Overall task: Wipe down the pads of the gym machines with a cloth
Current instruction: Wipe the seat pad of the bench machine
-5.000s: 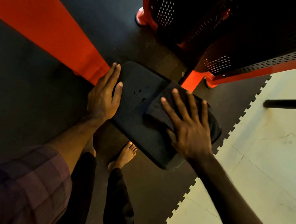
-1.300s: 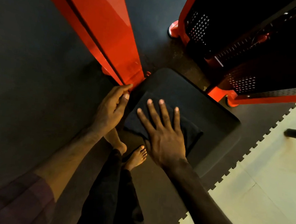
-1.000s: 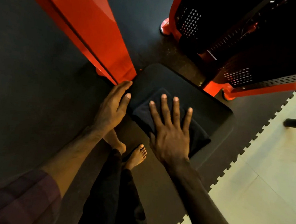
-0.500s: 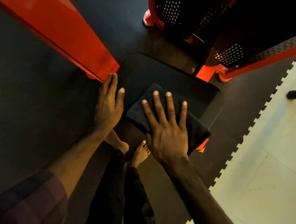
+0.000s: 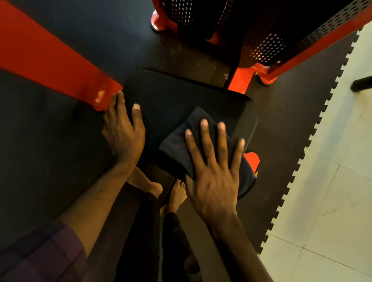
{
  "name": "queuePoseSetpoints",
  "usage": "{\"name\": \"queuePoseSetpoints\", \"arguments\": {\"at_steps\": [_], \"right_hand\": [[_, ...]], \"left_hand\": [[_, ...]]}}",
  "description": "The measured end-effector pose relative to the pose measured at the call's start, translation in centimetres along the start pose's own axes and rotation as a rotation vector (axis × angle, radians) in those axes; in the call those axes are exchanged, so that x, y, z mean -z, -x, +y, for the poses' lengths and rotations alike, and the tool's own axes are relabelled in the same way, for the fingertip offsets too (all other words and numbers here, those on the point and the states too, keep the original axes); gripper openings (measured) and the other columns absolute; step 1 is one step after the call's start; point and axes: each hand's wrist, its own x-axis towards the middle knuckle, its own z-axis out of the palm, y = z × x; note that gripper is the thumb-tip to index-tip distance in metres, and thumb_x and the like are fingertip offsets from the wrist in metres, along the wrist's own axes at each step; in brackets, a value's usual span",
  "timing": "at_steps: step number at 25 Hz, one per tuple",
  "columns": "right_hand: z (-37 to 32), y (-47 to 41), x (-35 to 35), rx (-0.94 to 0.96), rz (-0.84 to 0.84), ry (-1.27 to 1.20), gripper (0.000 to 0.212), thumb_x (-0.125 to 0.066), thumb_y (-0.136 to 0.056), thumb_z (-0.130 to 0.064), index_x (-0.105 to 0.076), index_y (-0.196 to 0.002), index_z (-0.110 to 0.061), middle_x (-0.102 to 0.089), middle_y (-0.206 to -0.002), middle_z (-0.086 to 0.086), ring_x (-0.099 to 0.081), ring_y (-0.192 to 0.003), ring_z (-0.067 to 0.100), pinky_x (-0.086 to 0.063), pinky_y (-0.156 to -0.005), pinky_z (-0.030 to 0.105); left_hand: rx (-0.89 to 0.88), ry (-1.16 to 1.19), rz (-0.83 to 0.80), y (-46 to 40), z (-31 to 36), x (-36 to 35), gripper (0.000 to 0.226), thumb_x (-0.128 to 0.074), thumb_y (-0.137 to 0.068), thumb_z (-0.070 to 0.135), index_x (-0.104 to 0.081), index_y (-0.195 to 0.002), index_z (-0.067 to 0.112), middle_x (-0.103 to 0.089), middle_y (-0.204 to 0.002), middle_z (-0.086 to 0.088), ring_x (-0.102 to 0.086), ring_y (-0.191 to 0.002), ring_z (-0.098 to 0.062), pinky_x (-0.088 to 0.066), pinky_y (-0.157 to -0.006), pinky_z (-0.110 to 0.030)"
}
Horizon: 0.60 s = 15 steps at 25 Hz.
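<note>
Your right hand [image 5: 213, 177] presses the cloth [image 5: 180, 144] flat-fingered on the pad's [image 5: 173, 96] near right corner; left hand [image 5: 122, 132], fingers straight, steadies the left edge. Sweep overlapping strokes toward the far side, keeping even pressure

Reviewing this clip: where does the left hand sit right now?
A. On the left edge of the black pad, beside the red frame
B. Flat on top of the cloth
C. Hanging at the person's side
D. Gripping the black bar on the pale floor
A: the left hand rests on the left edge of the black pad, next to the red frame, while the right hand presses the cloth.
</note>
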Motion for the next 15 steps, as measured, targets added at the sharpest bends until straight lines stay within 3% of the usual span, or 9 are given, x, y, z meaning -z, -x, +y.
{"name": "queuePoseSetpoints", "arguments": {"at_steps": [3,5,8,11,15], "right_hand": [[-0.8,4.4,-0.7,-0.263,0.034,-0.274,0.096,-0.066,-0.095,-0.046,-0.01,-0.169,-0.023,0.007,-0.177,0.01,0.01,-0.161,0.042,-0.013,-0.125,0.072],[-1.1,2.4,-0.9,-0.445,0.083,-0.425,0.101,-0.067,-0.093,-0.038,-0.003,-0.169,-0.023,0.011,-0.176,0.011,0.01,-0.161,0.041,-0.02,-0.123,0.072],[1.0,-3.8,-0.1,-0.654,0.192,-0.626,0.086,-0.047,-0.102,-0.053,-0.001,-0.169,-0.025,0.007,-0.177,0.008,-0.008,-0.162,0.038,-0.033,-0.122,0.065],[2.1,-4.2,-0.1,-0.65,0.251,-0.664,0.084,-0.04,-0.104,-0.063,-0.002,-0.169,-0.026,0.005,-0.177,0.002,-0.013,-0.162,0.033,-0.032,-0.124,0.058],[-1.7,1.6,-0.6,-0.655,0.213,-0.726,0.086,-0.04,-0.102,-0.067,0.003,-0.169,-0.031,0.013,-0.176,-0.008,-0.001,-0.164,0.022,-0.033,-0.123,0.06]], "left_hand": [[0.088,0.005,0.011,-0.5,1.0,-0.1,0.064,-0.037,-0.11,0.054,-0.026,-0.166,0.025,-0.029,-0.171,-0.005,-0.03,-0.154,-0.028,-0.032,-0.119,-0.059],[0.107,0.026,0.038,-0.5,1.3,-0.2,0.062,-0.039,-0.11,0.054,-0.029,-0.165,0.026,-0.032,-0.17,-0.005,-0.032,-0.153,-0.027,-0.033,-0.117,-0.057],[0.099,0.035,0.077,-0.4,1.1,-0.5,0.061,-0.04,-0.109,0.054,-0.032,-0.163,0.028,-0.034,-0.168,-0.003,-0.036,-0.151,-0.025,-0.034,-0.114,-0.051],[0.101,0.044,0.074,-0.4,1.2,-0.5,0.06,-0.039,-0.108,0.055,-0.034,-0.162,0.028,-0.037,-0.166,-0.002,-0.038,-0.149,-0.024,-0.036,-0.113,-0.052],[0.121,0.047,0.05,-0.3,1.3,-0.4,0.061,-0.038,-0.108,0.056,-0.032,-0.163,0.031,-0.035,-0.167,-0.002,-0.037,-0.149,-0.026,-0.036,-0.113,-0.058]]}}
